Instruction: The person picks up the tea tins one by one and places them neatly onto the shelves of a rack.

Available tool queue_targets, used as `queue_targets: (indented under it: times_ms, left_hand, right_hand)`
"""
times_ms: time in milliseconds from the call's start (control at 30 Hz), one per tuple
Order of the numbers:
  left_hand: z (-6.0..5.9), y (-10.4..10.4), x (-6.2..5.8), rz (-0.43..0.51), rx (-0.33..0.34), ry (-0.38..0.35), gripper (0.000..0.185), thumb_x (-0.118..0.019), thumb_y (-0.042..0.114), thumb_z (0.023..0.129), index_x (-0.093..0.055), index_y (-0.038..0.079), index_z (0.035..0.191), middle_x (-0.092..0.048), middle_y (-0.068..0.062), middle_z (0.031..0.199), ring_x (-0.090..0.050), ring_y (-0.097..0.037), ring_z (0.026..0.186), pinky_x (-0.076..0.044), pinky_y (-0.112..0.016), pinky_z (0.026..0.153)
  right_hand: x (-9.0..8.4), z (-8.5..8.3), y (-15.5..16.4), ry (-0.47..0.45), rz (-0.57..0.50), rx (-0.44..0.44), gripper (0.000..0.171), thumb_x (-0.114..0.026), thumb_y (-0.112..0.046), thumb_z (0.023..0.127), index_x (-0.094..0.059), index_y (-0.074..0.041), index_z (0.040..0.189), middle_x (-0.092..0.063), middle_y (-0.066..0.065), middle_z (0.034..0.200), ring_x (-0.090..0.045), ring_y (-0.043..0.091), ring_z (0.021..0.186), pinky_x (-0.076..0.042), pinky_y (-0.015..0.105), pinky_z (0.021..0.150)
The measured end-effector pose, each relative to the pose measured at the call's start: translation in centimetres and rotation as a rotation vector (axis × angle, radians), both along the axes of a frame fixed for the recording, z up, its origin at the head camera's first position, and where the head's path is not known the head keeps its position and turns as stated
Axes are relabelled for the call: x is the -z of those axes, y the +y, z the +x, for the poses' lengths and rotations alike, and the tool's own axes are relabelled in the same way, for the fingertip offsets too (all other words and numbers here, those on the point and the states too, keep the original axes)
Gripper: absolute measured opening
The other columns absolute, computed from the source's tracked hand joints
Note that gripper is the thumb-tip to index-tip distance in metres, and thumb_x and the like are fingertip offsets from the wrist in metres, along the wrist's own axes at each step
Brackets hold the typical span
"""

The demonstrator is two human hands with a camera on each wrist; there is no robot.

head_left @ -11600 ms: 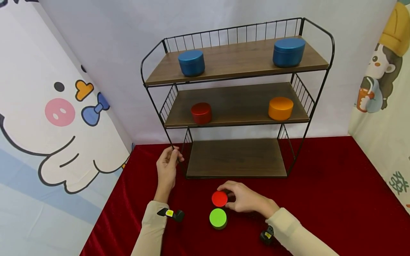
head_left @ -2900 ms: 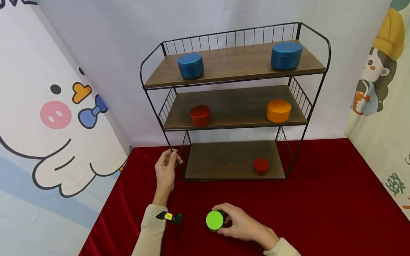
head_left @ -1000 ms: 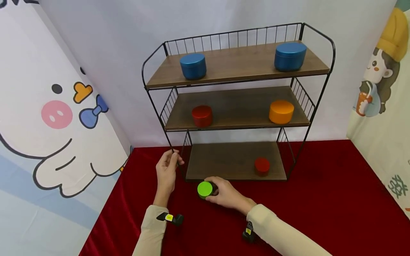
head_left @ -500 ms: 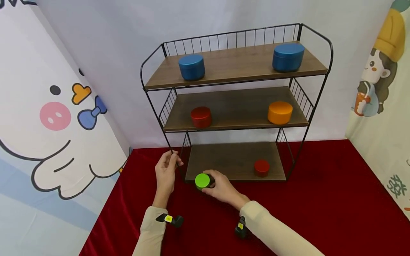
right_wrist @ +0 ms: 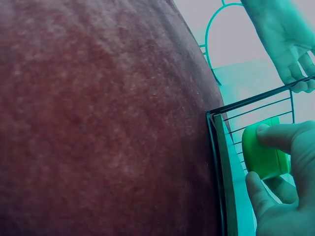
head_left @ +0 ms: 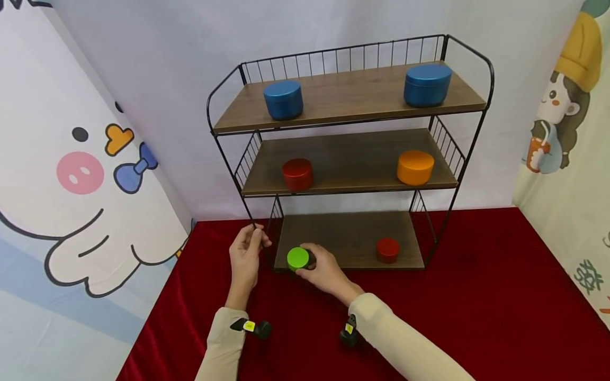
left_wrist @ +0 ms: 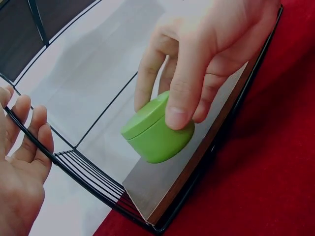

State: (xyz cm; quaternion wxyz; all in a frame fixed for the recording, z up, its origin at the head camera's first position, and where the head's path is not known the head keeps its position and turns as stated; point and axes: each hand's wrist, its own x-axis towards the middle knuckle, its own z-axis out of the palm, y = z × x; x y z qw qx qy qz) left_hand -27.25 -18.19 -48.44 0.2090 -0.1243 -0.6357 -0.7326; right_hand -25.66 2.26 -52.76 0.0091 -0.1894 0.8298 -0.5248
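Note:
My right hand [head_left: 328, 271] holds a small round green tin [head_left: 297, 258] between thumb and fingers, at the front left of the bottom shelf [head_left: 345, 233]. In the left wrist view the green tin [left_wrist: 155, 135] is tilted and appears raised over the shelf board. My left hand [head_left: 244, 259] grips the rack's front left post [left_wrist: 78, 179], low down. Towards the right end of the bottom shelf sits a small red tin [head_left: 388, 250].
The middle shelf [head_left: 352, 159] bears a larger red tin [head_left: 297, 175] and an orange tin [head_left: 415, 168]. Two blue tins, a left one [head_left: 284, 100] and a right one [head_left: 427, 85], stand on the top shelf [head_left: 352, 92]. Dark red cloth [head_left: 486, 296] covers the table.
The small red tin went from the table to the bottom shelf earlier. Since then my right hand has taken the green tin forward and left to that shelf. My left hand stays on the post.

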Motion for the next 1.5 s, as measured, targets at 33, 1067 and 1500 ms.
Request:
queue_targets:
  times_ms: [33, 1067, 1500]
  left_hand:
    - [0.0, 0.0, 0.0, 0.000, 0.001, 0.000, 0.016, -0.058, 0.012, 0.106, -0.066, 0.000, 0.111, -0.067, -0.002, 0.085, -0.067, -0.013, 0.076, -0.060, -0.023, 0.075]
    - [0.2, 0.0, 0.2, -0.021, 0.012, -0.007, 0.031, -0.057, 0.012, 0.107, -0.058, -0.016, 0.117, -0.067, -0.001, 0.086, -0.067, -0.012, 0.078, -0.060, -0.025, 0.077]
    - [0.0, -0.1, 0.0, -0.005, 0.015, -0.006, 0.033, -0.057, 0.010, 0.107, -0.055, -0.020, 0.117, -0.067, 0.000, 0.084, -0.067, -0.011, 0.076, -0.060, -0.022, 0.075]
  right_hand:
    - [0.0, -0.2, -0.1, 0.002, 0.002, 0.005, 0.062, -0.081, -0.009, 0.090, -0.051, -0.001, 0.144, -0.058, 0.021, 0.135, -0.070, 0.025, 0.094, -0.062, 0.032, 0.078]
    - [0.6, -1.5, -0.6, 0.027, 0.007, 0.179, 0.062, -0.085, -0.006, 0.083, -0.057, 0.005, 0.137, -0.062, 0.026, 0.128, -0.064, 0.038, 0.111, -0.056, 0.051, 0.096]
    - [0.4, -1.9, -0.7, -0.018, 0.042, 0.166, 0.061, -0.078, 0.001, 0.088, -0.051, 0.005, 0.144, -0.058, 0.029, 0.134, -0.064, 0.037, 0.110, -0.059, 0.042, 0.085]
